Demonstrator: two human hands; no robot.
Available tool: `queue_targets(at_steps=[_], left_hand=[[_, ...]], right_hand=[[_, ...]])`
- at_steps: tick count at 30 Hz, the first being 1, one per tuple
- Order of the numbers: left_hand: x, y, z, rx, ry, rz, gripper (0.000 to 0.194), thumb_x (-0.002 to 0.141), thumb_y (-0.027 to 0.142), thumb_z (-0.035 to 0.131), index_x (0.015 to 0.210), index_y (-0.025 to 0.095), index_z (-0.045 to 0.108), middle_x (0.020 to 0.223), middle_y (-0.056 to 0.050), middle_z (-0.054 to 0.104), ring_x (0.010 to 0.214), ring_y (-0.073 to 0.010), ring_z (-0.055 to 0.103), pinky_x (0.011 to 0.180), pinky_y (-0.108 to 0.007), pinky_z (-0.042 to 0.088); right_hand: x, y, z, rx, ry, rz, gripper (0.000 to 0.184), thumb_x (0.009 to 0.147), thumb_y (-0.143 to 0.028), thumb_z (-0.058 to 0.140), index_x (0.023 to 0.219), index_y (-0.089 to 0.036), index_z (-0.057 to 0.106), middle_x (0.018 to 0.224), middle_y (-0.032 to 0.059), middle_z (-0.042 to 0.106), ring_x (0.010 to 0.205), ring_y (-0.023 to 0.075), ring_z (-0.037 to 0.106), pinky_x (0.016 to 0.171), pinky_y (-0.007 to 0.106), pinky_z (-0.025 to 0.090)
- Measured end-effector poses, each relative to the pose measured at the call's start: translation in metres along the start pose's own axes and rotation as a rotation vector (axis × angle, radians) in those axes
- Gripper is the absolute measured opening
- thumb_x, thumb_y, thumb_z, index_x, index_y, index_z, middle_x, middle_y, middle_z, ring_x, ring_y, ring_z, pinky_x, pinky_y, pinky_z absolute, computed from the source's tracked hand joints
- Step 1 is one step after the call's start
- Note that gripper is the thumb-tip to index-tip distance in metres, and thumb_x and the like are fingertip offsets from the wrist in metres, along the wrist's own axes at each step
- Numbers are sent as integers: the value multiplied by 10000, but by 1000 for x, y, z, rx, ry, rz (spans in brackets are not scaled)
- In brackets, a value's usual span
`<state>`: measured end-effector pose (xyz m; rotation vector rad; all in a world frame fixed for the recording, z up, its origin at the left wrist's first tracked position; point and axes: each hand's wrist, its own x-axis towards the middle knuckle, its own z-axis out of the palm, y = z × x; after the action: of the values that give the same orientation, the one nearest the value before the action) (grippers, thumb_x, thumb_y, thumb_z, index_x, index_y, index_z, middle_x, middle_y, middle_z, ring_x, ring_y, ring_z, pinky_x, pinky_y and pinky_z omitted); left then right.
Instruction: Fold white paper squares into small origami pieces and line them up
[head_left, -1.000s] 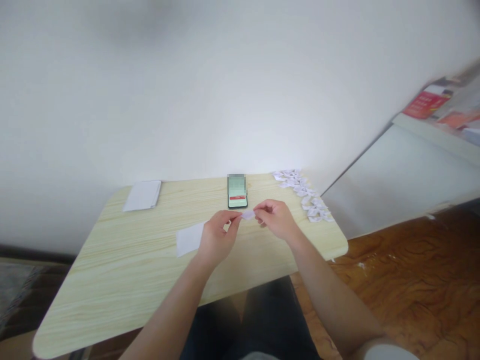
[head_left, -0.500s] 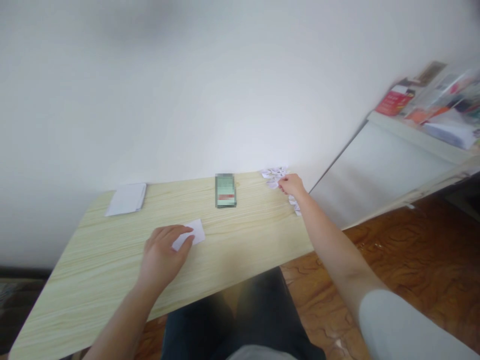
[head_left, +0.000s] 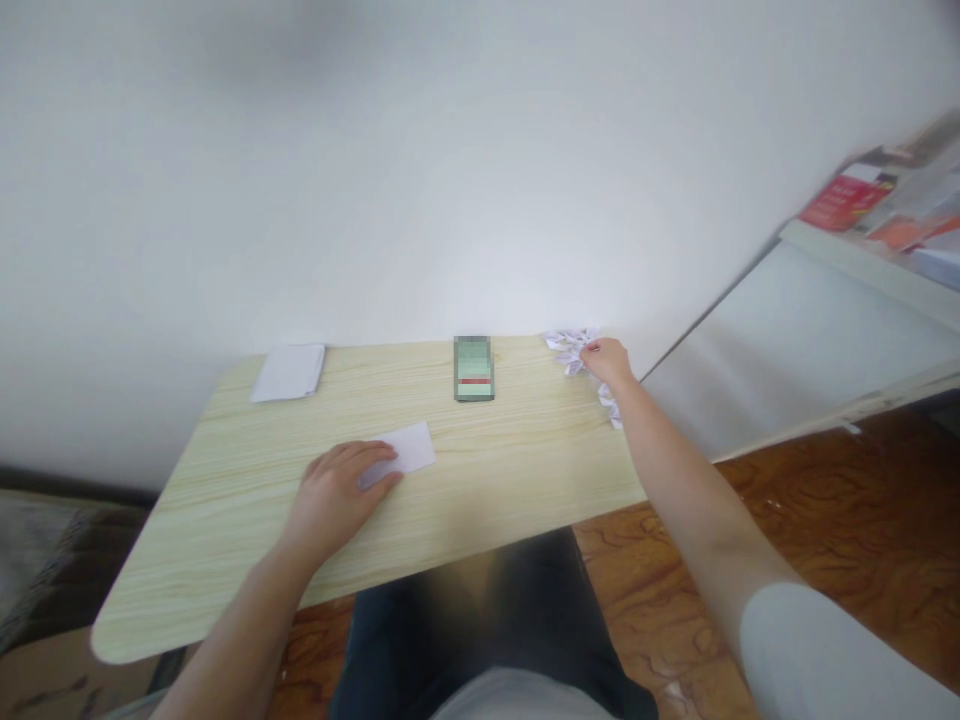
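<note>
My left hand [head_left: 337, 490] rests on the left part of a white sheet of paper [head_left: 412, 446] lying on the table. Its fingers and thumb are closed over the paper, fingers on top and thumb near the close edge. At the far right corner, my right hand [head_left: 609, 360] reaches into a cluster of small folded white paper pieces [head_left: 568, 342]. Thumb and fingers are pinched on one folded paper piece, partly hidden by the hand. More folded pieces [head_left: 610, 408] show below the right wrist, and the forearm covers some of them.
A phone [head_left: 474, 370] with a blurred screen lies near the wall at mid-table. To its left is a stack of white paper [head_left: 289, 373]. The pale wood table [head_left: 225, 480] meets a white wall behind. A white cabinet [head_left: 810, 310] with items on top stands to the right.
Both hands held a small folded paper together in front of the phone. They parted: my right hand carried it to the cluster at far right, while my left hand moved onto the sheet.
</note>
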<state>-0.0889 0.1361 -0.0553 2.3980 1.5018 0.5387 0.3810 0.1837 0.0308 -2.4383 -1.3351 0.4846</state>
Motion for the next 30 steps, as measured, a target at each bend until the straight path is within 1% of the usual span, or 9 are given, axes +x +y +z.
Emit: queue_targets(at_steps=[5, 8, 10, 13, 16, 20, 24, 28, 30], left_hand=[[0, 7, -5, 30, -11, -58, 317, 918, 458, 603, 1159, 300, 735, 1313, -40, 721, 1286, -285, 593, 1137, -441, 402], [5, 10, -8, 73, -8, -134, 428, 904, 483, 610, 1285, 299, 674, 1411, -86, 650, 1339, -342, 531, 1108, -513, 397], [12, 9, -11, 95, -24, -186, 494, 872, 508, 637, 1311, 282, 646, 1414, -122, 629, 1327, -386, 519, 1067, -564, 405], [24, 6, -15, 105, -81, -247, 506, 800, 562, 692, 1199, 252, 667, 1300, -148, 667, 1249, -422, 551, 1006, -594, 424], [35, 2, -18, 84, -148, -265, 478, 738, 561, 741, 1087, 240, 680, 1139, -123, 715, 1124, -385, 611, 953, -529, 457], [39, 3, -16, 41, -135, -217, 381, 762, 471, 728, 1064, 242, 679, 1126, -95, 719, 1119, -347, 616, 944, -465, 462], [30, 3, -6, -26, -22, -186, 291, 934, 406, 539, 1131, 244, 677, 1177, -87, 721, 1175, -311, 600, 996, -451, 445], [19, 6, 4, -118, 100, -219, 319, 988, 410, 469, 1138, 221, 678, 1120, -91, 729, 1066, -279, 633, 1005, -445, 454], [16, 13, 6, -144, 177, -241, 332, 969, 417, 522, 1200, 213, 645, 1220, -116, 694, 1168, -313, 593, 1068, -483, 413]], right_hand=[[-55, -40, 50, 86, -103, -266, 326, 1004, -376, 646, 1250, -163, 651, 1240, 95, 683, 1063, 231, 690, 918, 444, 591], [-97, -76, 91, 139, -240, -435, 178, 990, -321, 643, 1114, -230, 732, 1042, 22, 759, 955, 164, 713, 890, 294, 565], [-116, -100, 114, 144, -316, -513, 168, 931, -310, 718, 1088, -255, 743, 1020, 6, 769, 953, 165, 717, 872, 273, 557], [-126, -130, 136, 100, -383, -567, 295, 882, -320, 787, 1155, -232, 714, 1093, 42, 750, 1022, 213, 704, 927, 355, 562], [-121, -150, 147, 46, -423, -578, 337, 993, -375, 663, 1267, -179, 646, 1286, 102, 665, 1111, 246, 674, 954, 466, 579], [-115, -160, 153, 51, -465, -578, 332, 1008, -367, 643, 1289, -189, 637, 1320, 106, 648, 1116, 242, 672, 946, 457, 588], [-116, -156, 157, 180, -422, -556, 314, 963, -365, 698, 1220, -187, 662, 1235, 89, 689, 1092, 240, 672, 963, 455, 562], [-125, -145, 161, 388, -386, -531, 168, 886, -314, 734, 1023, -223, 700, 1054, 31, 752, 982, 200, 685, 915, 352, 532], [-129, -139, 163, 497, -393, -512, 116, 878, -323, 718, 924, -221, 686, 968, 18, 750, 902, 178, 688, 854, 313, 532]])
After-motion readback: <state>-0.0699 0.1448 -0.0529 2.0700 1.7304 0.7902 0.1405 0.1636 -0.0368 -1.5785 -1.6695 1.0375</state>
